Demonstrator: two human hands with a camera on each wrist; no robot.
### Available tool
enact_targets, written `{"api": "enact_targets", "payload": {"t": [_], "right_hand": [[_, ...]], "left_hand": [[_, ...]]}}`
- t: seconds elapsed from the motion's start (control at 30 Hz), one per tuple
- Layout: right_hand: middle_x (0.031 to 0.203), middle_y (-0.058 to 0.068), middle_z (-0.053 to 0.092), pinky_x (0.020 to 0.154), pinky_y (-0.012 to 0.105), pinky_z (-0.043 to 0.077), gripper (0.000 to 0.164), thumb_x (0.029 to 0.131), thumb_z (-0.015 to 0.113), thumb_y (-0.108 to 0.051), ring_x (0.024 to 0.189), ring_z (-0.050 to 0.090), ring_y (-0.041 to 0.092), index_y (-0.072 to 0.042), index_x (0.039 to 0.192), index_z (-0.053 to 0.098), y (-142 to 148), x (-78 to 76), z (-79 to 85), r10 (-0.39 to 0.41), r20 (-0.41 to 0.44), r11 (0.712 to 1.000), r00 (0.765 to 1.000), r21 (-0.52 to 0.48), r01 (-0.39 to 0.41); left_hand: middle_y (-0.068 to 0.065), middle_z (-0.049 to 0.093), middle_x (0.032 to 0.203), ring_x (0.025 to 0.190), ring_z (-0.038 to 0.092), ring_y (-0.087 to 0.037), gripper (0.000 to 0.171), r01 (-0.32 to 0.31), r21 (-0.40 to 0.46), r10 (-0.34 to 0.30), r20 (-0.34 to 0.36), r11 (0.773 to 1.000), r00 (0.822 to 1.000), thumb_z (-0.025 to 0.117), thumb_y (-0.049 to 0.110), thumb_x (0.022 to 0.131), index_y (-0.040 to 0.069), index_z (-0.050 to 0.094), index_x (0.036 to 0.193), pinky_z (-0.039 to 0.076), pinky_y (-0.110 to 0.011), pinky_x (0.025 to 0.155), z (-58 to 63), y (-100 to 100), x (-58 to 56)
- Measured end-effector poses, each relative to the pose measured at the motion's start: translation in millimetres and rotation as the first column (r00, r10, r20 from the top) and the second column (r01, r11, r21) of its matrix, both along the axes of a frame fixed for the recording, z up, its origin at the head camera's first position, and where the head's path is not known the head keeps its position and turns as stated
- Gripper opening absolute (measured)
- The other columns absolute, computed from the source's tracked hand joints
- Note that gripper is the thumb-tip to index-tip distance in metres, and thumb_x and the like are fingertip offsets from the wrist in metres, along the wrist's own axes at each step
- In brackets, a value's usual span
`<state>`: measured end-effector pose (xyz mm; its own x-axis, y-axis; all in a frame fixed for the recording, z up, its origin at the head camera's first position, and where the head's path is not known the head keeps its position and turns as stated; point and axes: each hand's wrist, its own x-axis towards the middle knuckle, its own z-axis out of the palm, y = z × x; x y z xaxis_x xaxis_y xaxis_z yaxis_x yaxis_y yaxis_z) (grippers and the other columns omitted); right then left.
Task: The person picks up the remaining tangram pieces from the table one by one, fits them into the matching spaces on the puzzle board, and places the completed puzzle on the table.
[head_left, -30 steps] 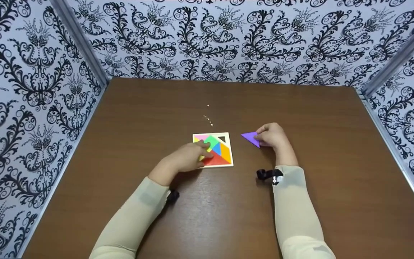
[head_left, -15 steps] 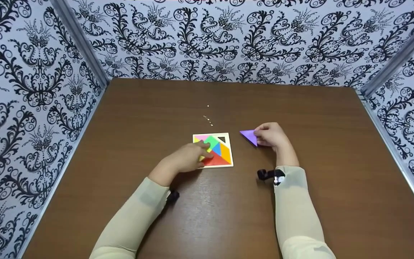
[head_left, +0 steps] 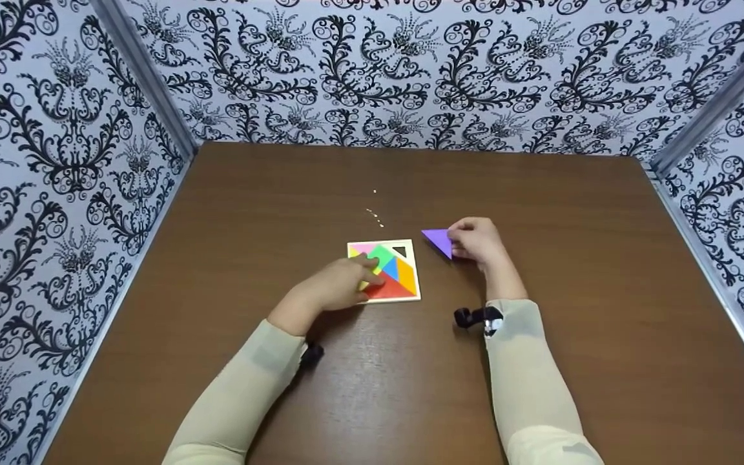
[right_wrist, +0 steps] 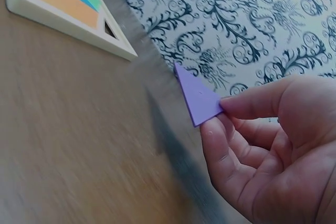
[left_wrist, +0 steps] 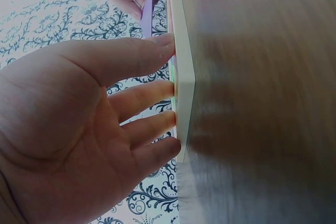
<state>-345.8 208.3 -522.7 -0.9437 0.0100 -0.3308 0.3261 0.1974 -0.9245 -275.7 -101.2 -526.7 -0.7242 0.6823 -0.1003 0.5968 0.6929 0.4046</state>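
A square tangram puzzle with a cream frame (head_left: 396, 299) lies on the table, filled with coloured pieces such as a red triangle (head_left: 390, 287) and an orange piece (head_left: 406, 276). One dark triangular gap (head_left: 400, 250) shows in its far right corner. My left hand (head_left: 340, 282) rests on the puzzle's left side, fingertips touching its top and covering some pieces. To the right of the frame, my right hand (head_left: 478, 242) pinches a purple triangle piece (right_wrist: 198, 97) between thumb and fingers, raised above the table in the right wrist view.
Small pale specks (head_left: 375, 216) lie on the brown table (head_left: 268, 206) beyond the puzzle. Black-and-white patterned walls (head_left: 372, 71) enclose the table at the back and sides. A black wrist camera (head_left: 465, 317) sits on the right wrist.
My right hand has moved left with the purple triangle piece, closer to the puzzle, and the piece has turned slightly. My left hand has stayed in place.
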Motion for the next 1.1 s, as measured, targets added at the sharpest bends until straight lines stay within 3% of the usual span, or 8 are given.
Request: {"api": "enact_targets", "payload": {"t": [0.17, 0.57, 1.1], "right_hand": [[0.079, -0.001, 0.061, 0.060, 0.019, 0.060, 0.010, 0.097, 0.065, -0.002, 0.065, 0.061, 0.008, 0.002, 0.105, 0.070, -14, 0.6, -0.1, -0.008, -0.031, 1.000, 0.999, -0.001, 0.008], [0.079, 0.000, 0.063, 0.061, 0.018, 0.058, 0.017, 0.099, 0.068, -0.005, 0.066, 0.061, 0.009, 0.008, 0.109, 0.073, -43, 4.1, -9.1, 0.046, -0.108, 0.999, 0.993, 0.026, -0.043], [0.079, 0.001, 0.067, 0.063, 0.020, 0.060, 0.016, 0.099, 0.071, -0.007, 0.067, 0.062, 0.011, 0.005, 0.108, 0.077, -58, 4.8, -11.8, 0.097, -0.128, 0.988, 0.987, 0.132, -0.080]], "left_hand": [[-0.016, 0.053, 0.161, 0.157, 0.040, -0.039, 0.037, 0.014, -0.002, -0.014, -0.020, 1.000, 1.000, 0.076, 0.014, 0.098, 0.018, 0.075, 0.135, 0.040, -0.052, 0.125, 0.4, 1, -0.9], [-0.014, 0.051, 0.162, 0.157, 0.040, -0.037, 0.039, -0.007, -0.014, 0.007, 0.006, 1.000, 1.000, 0.076, 0.013, 0.098, 0.019, 0.074, 0.137, 0.038, -0.053, 0.126, 4.0, 2, 2.1], [-0.013, 0.050, 0.163, 0.158, 0.038, -0.037, 0.037, 0.001, -0.025, -0.001, 0.002, 1.000, 1.000, 0.073, 0.015, 0.100, 0.019, 0.074, 0.138, 0.036, -0.052, 0.128, 4.8, 2, 1.8]]}}
